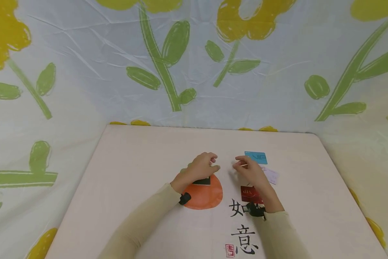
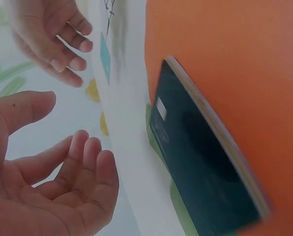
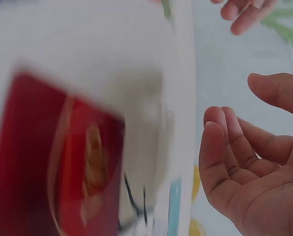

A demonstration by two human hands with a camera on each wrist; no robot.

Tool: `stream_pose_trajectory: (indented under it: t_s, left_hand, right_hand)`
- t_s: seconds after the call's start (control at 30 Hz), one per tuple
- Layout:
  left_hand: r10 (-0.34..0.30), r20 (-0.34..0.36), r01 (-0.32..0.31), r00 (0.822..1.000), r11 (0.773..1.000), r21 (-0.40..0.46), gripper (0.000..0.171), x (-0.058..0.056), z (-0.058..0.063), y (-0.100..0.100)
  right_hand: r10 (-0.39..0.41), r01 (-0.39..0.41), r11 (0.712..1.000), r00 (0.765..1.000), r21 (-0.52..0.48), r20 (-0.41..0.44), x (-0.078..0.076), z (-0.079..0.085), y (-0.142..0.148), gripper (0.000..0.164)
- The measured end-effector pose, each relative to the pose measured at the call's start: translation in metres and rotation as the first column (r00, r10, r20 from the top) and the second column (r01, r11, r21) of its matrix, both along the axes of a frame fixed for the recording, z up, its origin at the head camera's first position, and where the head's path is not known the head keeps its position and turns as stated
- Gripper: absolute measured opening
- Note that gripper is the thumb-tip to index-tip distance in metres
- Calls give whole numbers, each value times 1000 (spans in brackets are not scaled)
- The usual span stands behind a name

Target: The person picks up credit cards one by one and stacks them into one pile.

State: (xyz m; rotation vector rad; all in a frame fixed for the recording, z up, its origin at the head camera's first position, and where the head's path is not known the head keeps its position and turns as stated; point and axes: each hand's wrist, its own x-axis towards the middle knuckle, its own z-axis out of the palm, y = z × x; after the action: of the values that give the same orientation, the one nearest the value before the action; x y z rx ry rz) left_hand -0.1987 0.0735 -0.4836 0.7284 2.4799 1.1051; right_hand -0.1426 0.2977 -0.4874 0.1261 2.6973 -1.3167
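Note:
My left hand (image 1: 201, 167) hovers over a dark green card stack (image 1: 203, 181), its fingers loosely curled around nothing. In the left wrist view the stack's top card (image 2: 198, 147) shows a chip, and several pale layered edges lie beneath it. Opposite, my right hand (image 1: 250, 171) is also without anything in its grasp, thumb apart from the bent fingers. Under the right wrist lies a red card (image 1: 249, 193) marked VIP, blurred in the right wrist view. Just beyond that hand are a blue card (image 1: 257, 157) and a pale purple card (image 1: 271, 176), partly covered by it.
The pale tabletop (image 1: 142, 154) carries a printed orange fruit (image 1: 210, 198) beneath the stack and black brush characters (image 1: 244, 239) nearer me. A flower-patterned cloth (image 1: 271, 93) rises behind and on both sides of the table.

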Motion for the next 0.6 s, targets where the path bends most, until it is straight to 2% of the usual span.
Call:
stream_pose_trajectory:
  t_s: [0.13,0.3,0.43,0.6]
  left_hand:
    - [-22,-67,18,997,998,-52,44,-9,-3,27]
    - [-18,-67,12,998,996,-87,42,-19,-7,61]
    - [13,-42,-17,999,995,-97,43,-24,-16,85]
    - [83,-32,-86,996,992,-93,45,-26,-27,106]
  right_hand:
    - [-19,19,999,1000,27,-12,-3,3,24,51]
    - [-64,66,995,997,69,-30,-5,5,50,52]
    - [-83,89,991,994,101,-67,-8,3,70,49]
    - [-114,124,983,990,132,-80,-17,-5,90,49]
